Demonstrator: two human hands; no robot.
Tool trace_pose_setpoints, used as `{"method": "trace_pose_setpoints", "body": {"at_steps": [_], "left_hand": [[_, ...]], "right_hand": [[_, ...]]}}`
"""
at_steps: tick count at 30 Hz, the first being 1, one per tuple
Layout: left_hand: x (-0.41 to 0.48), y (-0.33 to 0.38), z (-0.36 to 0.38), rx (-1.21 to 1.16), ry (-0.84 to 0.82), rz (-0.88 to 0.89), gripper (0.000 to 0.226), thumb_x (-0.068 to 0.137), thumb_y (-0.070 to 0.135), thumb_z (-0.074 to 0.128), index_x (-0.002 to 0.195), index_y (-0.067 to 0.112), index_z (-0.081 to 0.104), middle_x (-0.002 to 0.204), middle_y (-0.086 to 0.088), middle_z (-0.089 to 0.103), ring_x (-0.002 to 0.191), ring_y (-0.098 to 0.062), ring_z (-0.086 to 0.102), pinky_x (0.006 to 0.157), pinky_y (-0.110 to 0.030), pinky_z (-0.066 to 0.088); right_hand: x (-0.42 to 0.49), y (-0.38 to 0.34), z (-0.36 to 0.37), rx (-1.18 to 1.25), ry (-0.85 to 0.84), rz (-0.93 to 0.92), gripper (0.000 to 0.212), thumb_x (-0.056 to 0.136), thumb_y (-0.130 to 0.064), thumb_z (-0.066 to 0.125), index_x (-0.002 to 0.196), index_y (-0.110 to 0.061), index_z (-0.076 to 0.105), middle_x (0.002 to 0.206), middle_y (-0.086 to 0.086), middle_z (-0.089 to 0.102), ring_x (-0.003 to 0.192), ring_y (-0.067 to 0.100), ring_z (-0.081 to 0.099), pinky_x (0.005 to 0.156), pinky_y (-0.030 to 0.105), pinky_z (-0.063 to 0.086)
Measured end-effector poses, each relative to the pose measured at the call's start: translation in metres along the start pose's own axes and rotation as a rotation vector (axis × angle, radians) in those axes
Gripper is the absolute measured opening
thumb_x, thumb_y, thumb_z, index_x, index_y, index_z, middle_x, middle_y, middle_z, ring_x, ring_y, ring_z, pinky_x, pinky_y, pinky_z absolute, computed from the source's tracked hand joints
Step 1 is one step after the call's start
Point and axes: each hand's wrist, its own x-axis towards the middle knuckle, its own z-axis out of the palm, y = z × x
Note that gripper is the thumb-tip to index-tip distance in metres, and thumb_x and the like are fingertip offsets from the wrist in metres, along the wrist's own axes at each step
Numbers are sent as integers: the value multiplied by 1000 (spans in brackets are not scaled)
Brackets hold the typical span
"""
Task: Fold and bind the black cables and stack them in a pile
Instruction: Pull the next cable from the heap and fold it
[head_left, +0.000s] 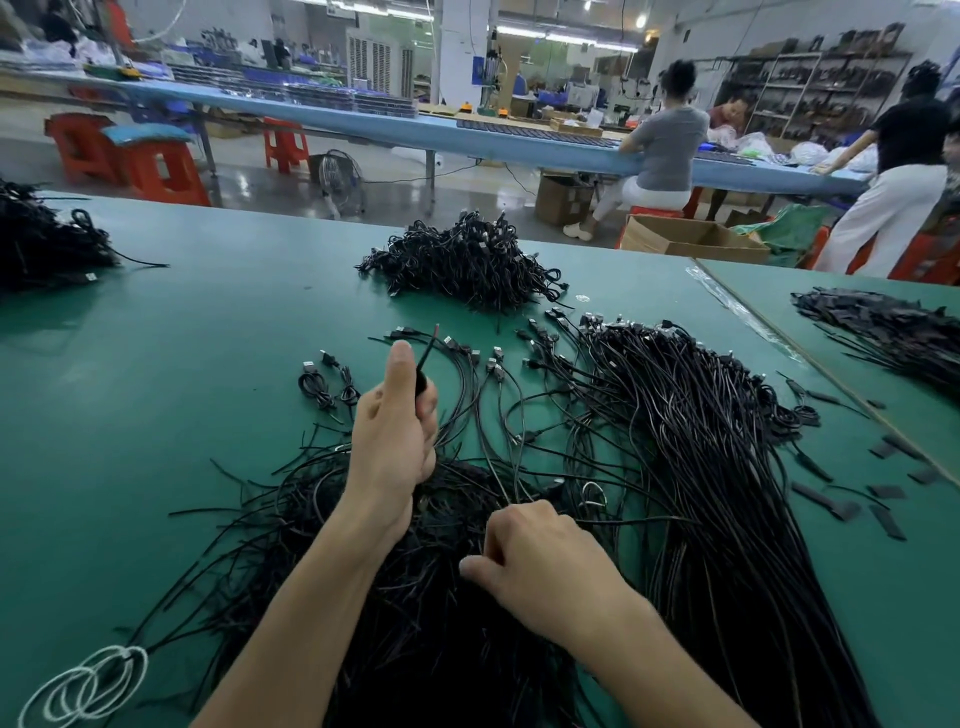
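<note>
A: Where's the cable (426, 354)?
B: Near, the right grip (540, 566) pinches a strand (511, 499) above the loose cables (415, 649); beyond it the left grip (395, 431) curls round one cable, thumb up.
A: Handling?
B: Light, limp, probably springy. I'd hold it at the fold, mid-length. The bound pile (467, 265) lies far on the surface (182, 338).

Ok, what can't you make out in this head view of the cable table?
Head view:
- Right hand: its own back hides the fingertips, so any grip is unclear.
- Left hand: the fingers hide how much cable is folded.
- Far pile: bindings too small.
- Left pile: cut off by the frame edge.
</note>
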Motion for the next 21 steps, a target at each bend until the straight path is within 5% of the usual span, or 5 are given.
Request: {"method": "trace_pose_setpoints", "body": {"at_steps": [4, 8, 11, 16, 21], "left_hand": [[-2, 0, 0, -17, -8, -33, 67, 90, 74, 23, 47, 25, 42, 43, 8, 28, 36, -9, 17, 35, -19, 13], [0, 0, -2, 33, -25, -73, 71, 105, 52, 24, 46, 22, 50, 42, 7, 29, 35, -10, 18, 33, -17, 18], [0, 3, -2, 97, -83, -67, 64, 103, 42, 36, 48, 21, 60, 41, 6, 32, 33, -10, 19, 34, -17, 17], [-8, 7, 1, 124, -348, -16, 27, 85, 38, 53, 74, 14, 56, 45, 8, 40, 33, -8, 26, 33, -15, 22], [-14, 7, 9, 137, -441, 9, 29, 86, 31, 50, 107, 18, 64, 44, 11, 38, 32, -7, 26, 36, -14, 23]], "right_hand": [[-6, -6, -5, 21, 57, 15, 20, 99, -33, 50, 93, -18, 60, 101, 3, 60, 90, 27, 63, 75, 36, 52], [-23, 0, -33, 39, 100, 29, 19, 93, -40, 56, 91, -25, 67, 89, -8, 65, 80, 14, 65, 76, 34, 58], [-30, 8, -62, 200, 285, 14, 17, 90, -43, 65, 85, -29, 73, 72, -17, 66, 65, -2, 63, 70, 22, 59], [-19, 3, -75, 381, 712, -92, 1, 86, -27, 77, 85, -27, 78, 75, -17, 68, 70, -1, 63, 69, 17, 54], [-14, -3, -65, 268, 598, -190, 5, 87, -20, 73, 87, -23, 77, 79, -9, 62, 72, 9, 59, 69, 35, 53]]}}
